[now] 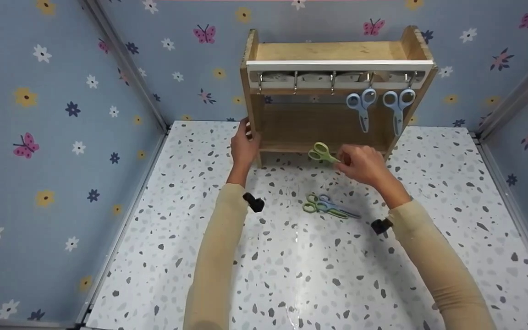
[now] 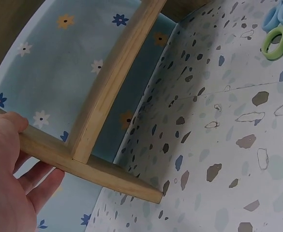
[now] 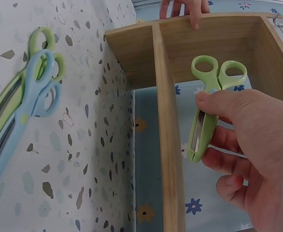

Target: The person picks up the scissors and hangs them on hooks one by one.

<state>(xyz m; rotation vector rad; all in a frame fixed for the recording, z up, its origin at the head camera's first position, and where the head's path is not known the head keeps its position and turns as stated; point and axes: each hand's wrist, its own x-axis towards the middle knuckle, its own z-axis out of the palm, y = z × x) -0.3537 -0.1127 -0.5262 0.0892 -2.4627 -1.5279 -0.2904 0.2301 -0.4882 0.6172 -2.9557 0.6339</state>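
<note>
A pair of green scissors (image 1: 321, 152) is pinched by the blades between the thumb and fingers of my right hand (image 1: 364, 164), handles pointing away from the palm. In the right wrist view the scissors (image 3: 206, 104) are in front of the wooden rack's opening. My left hand (image 1: 244, 145) grips the left side panel of the wooden rack (image 1: 323, 145), with its thumb and fingers on either side of the board (image 2: 49, 145). Two blue scissors (image 1: 361, 109) hang from hooks at the right end of the rack's rail (image 1: 314, 85).
On the speckled table (image 1: 291, 266), green scissors (image 1: 310, 207) and blue scissors (image 1: 326, 201) lie overlapping in front of the rack. Three hooks (image 1: 295, 82) left of the hanging scissors carry nothing. Flowered walls (image 1: 62, 160) enclose the table at the back and sides.
</note>
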